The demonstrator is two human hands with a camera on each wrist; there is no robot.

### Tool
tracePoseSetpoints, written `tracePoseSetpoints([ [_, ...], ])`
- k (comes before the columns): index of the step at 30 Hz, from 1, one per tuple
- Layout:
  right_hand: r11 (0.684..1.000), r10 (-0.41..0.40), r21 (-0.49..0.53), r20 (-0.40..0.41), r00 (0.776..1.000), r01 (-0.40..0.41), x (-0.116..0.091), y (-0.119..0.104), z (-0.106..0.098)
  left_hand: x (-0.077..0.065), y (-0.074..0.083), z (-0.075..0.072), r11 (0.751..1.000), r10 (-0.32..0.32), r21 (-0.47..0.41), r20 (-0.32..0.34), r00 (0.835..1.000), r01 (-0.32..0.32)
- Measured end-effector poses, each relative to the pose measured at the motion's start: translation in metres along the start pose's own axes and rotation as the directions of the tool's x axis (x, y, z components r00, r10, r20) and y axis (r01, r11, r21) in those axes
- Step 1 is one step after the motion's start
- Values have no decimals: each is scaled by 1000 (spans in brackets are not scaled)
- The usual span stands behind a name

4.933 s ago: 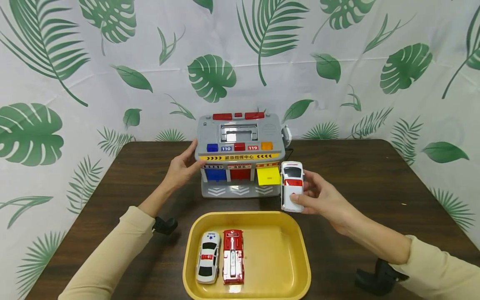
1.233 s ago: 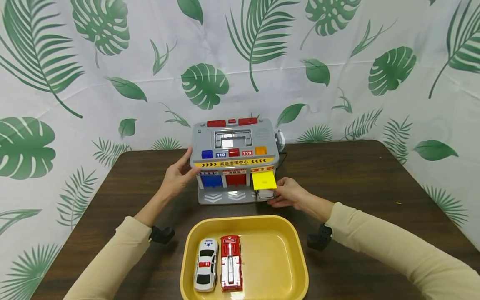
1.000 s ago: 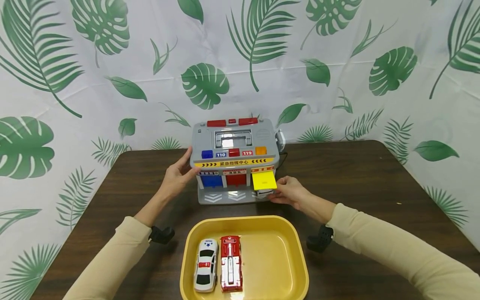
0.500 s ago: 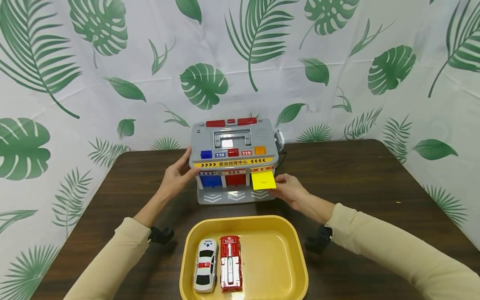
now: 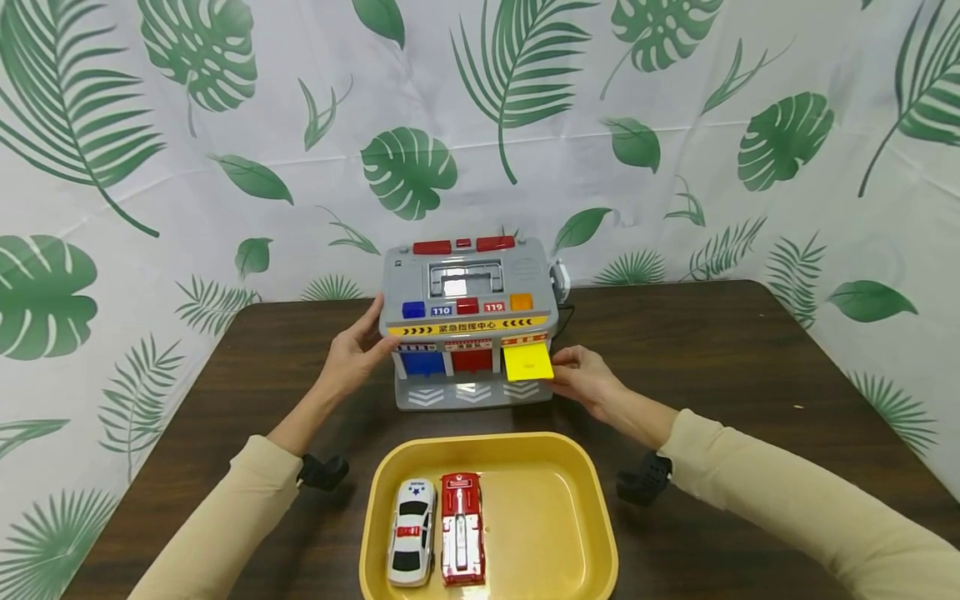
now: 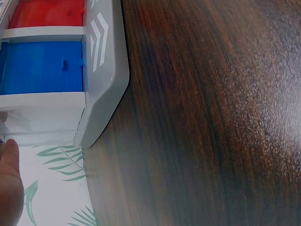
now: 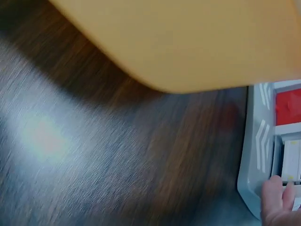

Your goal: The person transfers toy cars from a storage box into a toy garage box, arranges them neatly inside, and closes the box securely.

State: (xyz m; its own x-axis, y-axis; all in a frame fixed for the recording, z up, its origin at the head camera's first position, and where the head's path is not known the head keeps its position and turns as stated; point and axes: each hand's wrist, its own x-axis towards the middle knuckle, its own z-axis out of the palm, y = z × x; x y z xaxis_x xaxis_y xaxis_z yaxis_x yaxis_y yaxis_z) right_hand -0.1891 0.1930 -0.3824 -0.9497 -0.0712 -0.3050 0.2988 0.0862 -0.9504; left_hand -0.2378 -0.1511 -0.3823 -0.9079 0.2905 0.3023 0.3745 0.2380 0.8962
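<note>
The grey toy emergency station (image 5: 465, 325) stands at the table's back, with blue and red doors down and its yellow door (image 5: 528, 362) raised. My left hand (image 5: 351, 354) rests against the station's left end, thumb on the front edge, fingers along the side. My right hand (image 5: 588, 379) is at the right bay, fingertips beside the raised door. In the right wrist view a white toy car (image 7: 291, 160) shows partly inside that bay, the fingertips (image 7: 273, 186) close by; whether they touch it is hard to tell. The head view hides the car.
A yellow tray (image 5: 551, 517) sits in front of the station. It holds a white police car (image 5: 411, 533) and a red fire truck (image 5: 462, 529) on its left side. A leaf-patterned cloth (image 5: 480, 125) hangs behind the dark wooden table (image 5: 712, 350).
The right hand carried the white car from beside the station to the right bay and slid it in under the yellow door. The left hand has stayed at the station's left end.
</note>
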Motion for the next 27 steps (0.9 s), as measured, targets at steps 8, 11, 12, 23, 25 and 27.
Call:
tracePoseSetpoints([
  [8,990,-106,-100,-87,991,98,-4,0,-5,-1,2,-1,1000,-6,-6,2,1000,6],
  [11,984,-147,-108,-73,986,139,-4,-3,-7,0,2,-2,1000,-7,-6,5,1000,7],
  [12,982,-158,-117,-62,986,150,-4,-4,-7,0,2,-1,1000,-8,-6,6,1000,8],
  [23,957,-174,-233,25,984,176,-3,-4,-6,-1,2,0,1000,-9,-23,-1,1000,9],
  [25,950,-179,-254,32,983,181,-1,-3,-5,-2,3,0,1000,-17,-20,-1,1000,17],
  [27,943,-182,-277,35,983,184,1,-1,-4,-2,5,1,999,-28,-20,-2,1000,28],
])
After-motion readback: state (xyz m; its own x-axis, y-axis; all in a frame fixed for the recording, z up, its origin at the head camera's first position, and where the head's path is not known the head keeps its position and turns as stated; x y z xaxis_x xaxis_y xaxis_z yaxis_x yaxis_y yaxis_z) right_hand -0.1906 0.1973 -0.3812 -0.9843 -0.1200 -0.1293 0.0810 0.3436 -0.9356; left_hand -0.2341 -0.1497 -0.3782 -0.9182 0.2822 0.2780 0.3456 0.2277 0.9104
